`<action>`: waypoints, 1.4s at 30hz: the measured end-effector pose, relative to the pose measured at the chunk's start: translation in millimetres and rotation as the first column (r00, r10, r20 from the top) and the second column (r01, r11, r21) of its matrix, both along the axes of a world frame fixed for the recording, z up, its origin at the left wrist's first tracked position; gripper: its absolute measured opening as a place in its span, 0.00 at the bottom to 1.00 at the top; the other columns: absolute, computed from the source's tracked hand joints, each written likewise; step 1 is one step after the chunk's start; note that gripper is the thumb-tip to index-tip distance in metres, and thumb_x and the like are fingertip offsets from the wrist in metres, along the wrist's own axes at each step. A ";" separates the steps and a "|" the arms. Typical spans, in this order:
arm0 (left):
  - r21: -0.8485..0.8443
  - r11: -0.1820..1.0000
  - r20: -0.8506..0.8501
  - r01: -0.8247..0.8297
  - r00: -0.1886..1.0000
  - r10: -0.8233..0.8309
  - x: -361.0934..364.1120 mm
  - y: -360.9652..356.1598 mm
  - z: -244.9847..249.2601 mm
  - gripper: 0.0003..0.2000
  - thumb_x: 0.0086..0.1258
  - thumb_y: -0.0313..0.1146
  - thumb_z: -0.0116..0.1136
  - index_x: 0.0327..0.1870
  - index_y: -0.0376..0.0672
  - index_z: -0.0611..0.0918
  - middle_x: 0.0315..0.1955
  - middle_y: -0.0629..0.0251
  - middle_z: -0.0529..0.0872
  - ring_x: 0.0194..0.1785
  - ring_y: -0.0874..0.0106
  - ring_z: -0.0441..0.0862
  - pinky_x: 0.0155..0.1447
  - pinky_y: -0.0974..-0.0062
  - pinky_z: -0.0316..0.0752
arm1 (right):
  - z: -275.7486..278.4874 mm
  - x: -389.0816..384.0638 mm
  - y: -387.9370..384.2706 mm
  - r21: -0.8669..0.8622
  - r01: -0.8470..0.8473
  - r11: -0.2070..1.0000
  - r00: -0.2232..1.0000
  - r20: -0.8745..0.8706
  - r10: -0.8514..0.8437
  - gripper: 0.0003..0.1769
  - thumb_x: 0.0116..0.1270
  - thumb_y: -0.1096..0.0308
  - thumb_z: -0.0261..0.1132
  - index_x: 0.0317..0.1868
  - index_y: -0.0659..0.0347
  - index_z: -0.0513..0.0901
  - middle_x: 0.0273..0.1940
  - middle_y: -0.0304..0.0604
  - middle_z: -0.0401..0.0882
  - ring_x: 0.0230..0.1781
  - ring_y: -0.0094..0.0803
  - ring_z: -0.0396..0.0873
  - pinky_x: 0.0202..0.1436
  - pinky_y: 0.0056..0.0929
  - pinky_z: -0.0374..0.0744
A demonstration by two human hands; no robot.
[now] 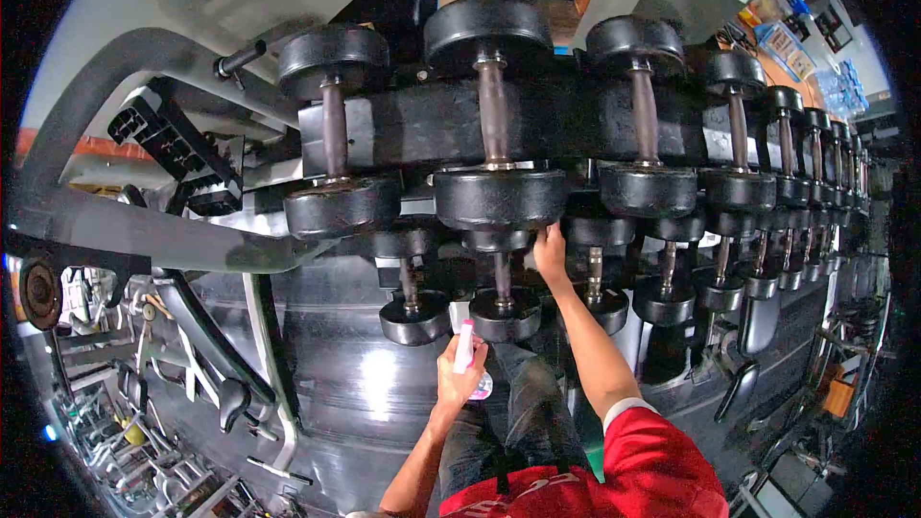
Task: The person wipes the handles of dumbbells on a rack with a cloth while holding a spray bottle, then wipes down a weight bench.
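A black rack (417,129) bears two rows of dumbbells (494,115), the far-right ones indistinct.

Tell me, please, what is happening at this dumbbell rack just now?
A person in a red shirt is at a rack with two rows of dumbbells. The left hand grips a pink-and-white spray bottle in front of the lower row. The right hand reaches up beside a large upper-row dumbbell, its fingertips partly out of sight, so I cannot tell whether it holds anything. That dumbbell rests on the rack.
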State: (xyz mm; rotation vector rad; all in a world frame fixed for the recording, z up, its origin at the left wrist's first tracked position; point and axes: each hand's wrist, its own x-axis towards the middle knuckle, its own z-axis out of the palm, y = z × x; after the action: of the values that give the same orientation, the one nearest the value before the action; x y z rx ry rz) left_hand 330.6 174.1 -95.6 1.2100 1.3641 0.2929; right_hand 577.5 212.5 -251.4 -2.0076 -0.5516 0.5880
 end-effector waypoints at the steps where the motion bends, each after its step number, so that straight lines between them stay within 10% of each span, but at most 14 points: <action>1: 0.000 1.000 -0.002 0.008 1.000 -0.008 -0.2 0.0 0.3 0.08 0.63 0.30 0.61 0.38 0.37 0.79 0.23 0.63 0.82 0.25 0.77 0.80 0.31 0.75 0.75 | -30.5 4.7 -0.2 -0.213 0.059 0.975 0.998 -0.016 -0.064 0.18 0.69 0.70 0.52 0.57 0.64 0.73 0.50 0.58 0.77 0.53 0.54 0.74 0.54 0.44 0.73; 2: 0.007 1.000 0.006 0.008 1.000 -0.008 -0.2 0.3 0.5 0.08 0.63 0.31 0.61 0.38 0.37 0.79 0.22 0.62 0.82 0.25 0.76 0.80 0.31 0.74 0.75 | -33.9 11.6 -5.6 -0.212 0.067 0.975 0.997 -0.016 -0.072 0.18 0.69 0.70 0.52 0.57 0.64 0.73 0.50 0.58 0.77 0.53 0.54 0.74 0.54 0.44 0.73; 4: 0.017 1.000 0.014 0.011 1.000 -0.011 -2.3 -0.9 -3.4 0.08 0.63 0.31 0.61 0.38 0.38 0.79 0.22 0.62 0.82 0.25 0.75 0.80 0.31 0.74 0.75 | -30.3 20.3 -11.7 -0.738 -0.482 0.473 0.706 -0.007 0.708 0.19 0.73 0.64 0.48 0.58 0.67 0.71 0.56 0.59 0.75 0.57 0.52 0.72 0.58 0.41 0.71; 5: 0.047 0.999 0.010 0.018 1.000 -0.018 -5.1 -3.4 -10.1 0.08 0.63 0.31 0.61 0.38 0.38 0.79 0.22 0.61 0.82 0.25 0.74 0.81 0.31 0.73 0.75 | -25.5 15.8 -8.2 -0.736 -0.481 0.476 0.708 -0.006 0.706 0.19 0.73 0.64 0.48 0.58 0.67 0.71 0.56 0.59 0.75 0.57 0.52 0.72 0.58 0.41 0.71; 7: 0.075 0.997 0.007 0.023 1.000 -0.023 -9.1 -9.5 -13.8 0.08 0.63 0.31 0.61 0.38 0.38 0.79 0.22 0.60 0.82 0.25 0.73 0.81 0.31 0.73 0.75 | -7.1 -4.4 1.9 -0.246 -0.058 0.967 0.998 -0.039 0.050 0.18 0.74 0.66 0.49 0.59 0.66 0.72 0.55 0.57 0.76 0.57 0.49 0.74 0.57 0.39 0.71; 8: 0.069 0.997 0.006 0.033 0.999 -0.033 -9.1 -9.6 -12.1 0.08 0.63 0.31 0.61 0.38 0.38 0.79 0.22 0.60 0.82 0.25 0.73 0.81 0.31 0.73 0.75 | 8.7 -12.1 7.1 0.000 0.282 0.959 0.940 -0.202 -0.276 0.18 0.74 0.67 0.49 0.59 0.66 0.72 0.55 0.56 0.77 0.56 0.47 0.75 0.57 0.37 0.71; 9: 0.061 0.997 0.006 0.042 0.999 -0.042 -8.5 -8.3 -10.6 0.08 0.63 0.31 0.61 0.37 0.37 0.78 0.22 0.59 0.82 0.24 0.72 0.81 0.30 0.73 0.75 | 25.7 -21.3 1.9 0.253 0.179 0.951 0.977 -0.159 -0.141 0.17 0.73 0.68 0.50 0.58 0.65 0.73 0.55 0.56 0.77 0.57 0.47 0.75 0.58 0.38 0.71; 13: 0.005 0.999 -0.022 0.047 0.999 -0.047 -8.9 -8.5 -6.4 0.08 0.63 0.31 0.61 0.37 0.37 0.78 0.21 0.59 0.82 0.24 0.72 0.82 0.30 0.73 0.75 | 67.5 -25.6 -2.6 -0.014 -0.364 0.931 0.779 0.544 0.313 0.13 0.62 0.71 0.62 0.47 0.62 0.78 0.42 0.58 0.78 0.44 0.56 0.76 0.50 0.44 0.75; 18: -0.029 0.999 0.038 0.013 0.999 -0.012 0.7 5.4 11.8 0.08 0.64 0.30 0.61 0.38 0.37 0.78 0.23 0.61 0.81 0.24 0.72 0.82 0.29 0.73 0.75 | 27.4 34.9 35.2 -0.487 -0.405 0.774 0.869 0.060 0.492 0.22 0.64 0.52 0.56 0.50 0.60 0.79 0.52 0.55 0.78 0.54 0.52 0.76 0.54 0.44 0.75; 19: -0.001 1.000 0.046 0.013 0.999 -0.013 2.4 6.8 11.9 0.07 0.64 0.31 0.60 0.38 0.37 0.78 0.24 0.62 0.81 0.24 0.75 0.81 0.28 0.74 0.74 | -108.2 67.4 31.9 -0.497 -0.505 0.705 0.845 -0.117 0.523 0.22 0.61 0.55 0.59 0.52 0.57 0.79 0.50 0.52 0.80 0.52 0.49 0.77 0.55 0.42 0.75; 28: 0.026 0.999 0.090 -0.034 0.995 0.032 17.0 9.6 32.1 0.06 0.64 0.28 0.60 0.38 0.36 0.77 0.24 0.65 0.80 0.24 0.78 0.79 0.30 0.77 0.74 | 18.1 49.6 54.3 -0.440 -0.664 0.604 0.726 -0.190 0.660 0.21 0.59 0.58 0.60 0.51 0.58 0.79 0.49 0.52 0.80 0.50 0.50 0.78 0.54 0.42 0.76; 42: -0.039 0.998 0.021 -0.040 0.999 0.041 16.3 -3.6 32.4 0.06 0.64 0.28 0.60 0.39 0.37 0.78 0.24 0.69 0.80 0.26 0.79 0.78 0.30 0.78 0.74 | 22.7 39.4 99.2 -0.497 -0.697 0.516 0.651 -0.137 0.747 0.19 0.57 0.63 0.60 0.49 0.59 0.79 0.46 0.54 0.80 0.47 0.51 0.79 0.53 0.43 0.77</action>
State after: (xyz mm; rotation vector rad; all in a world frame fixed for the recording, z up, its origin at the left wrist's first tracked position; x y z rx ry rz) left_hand 346.8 170.5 -63.2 1.1457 1.3705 0.3066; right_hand 617.0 311.8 -228.7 -2.2516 -1.4770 1.2681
